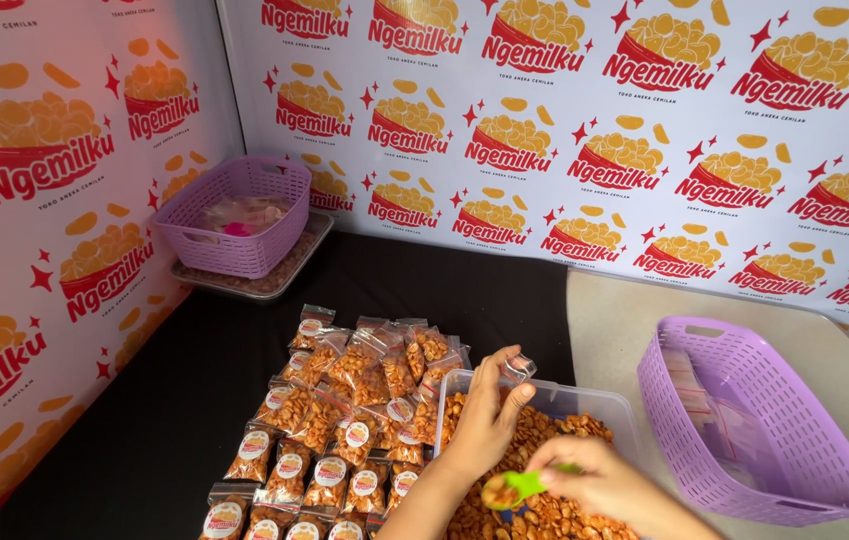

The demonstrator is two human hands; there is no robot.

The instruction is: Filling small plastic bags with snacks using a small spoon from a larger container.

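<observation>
While rows of filled snack packets (330, 440) already lie at left, I see my left hand (485, 415) pinching an empty small bag (518, 370) over the clear tub (545, 395). My right hand (595, 480) grips a green scoop (517, 487) loaded with snacks; much remains in the tub. A purple basket (745, 430) sits right.
</observation>
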